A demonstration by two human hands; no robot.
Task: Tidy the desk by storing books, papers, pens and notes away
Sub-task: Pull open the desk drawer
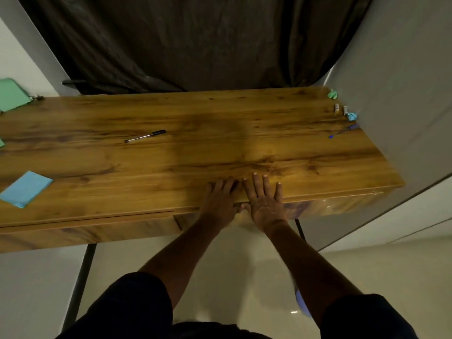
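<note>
Fingers (pixel 259 185) spread flat on desk (pixel 220 133) edge, both hands (pixel 265 204) empty, side by side. Two pens: black (pixel 145 136) mid-desk, blue (pixel 342 131) far right. One blue note (pixel 25 188) left.

My palms lie on a glossy, grained wooden desk (pixel 244 123), matt paper notes (pixel 25 189) aside, dark creased cloth curtain (pixel 186 40) behind.
</note>
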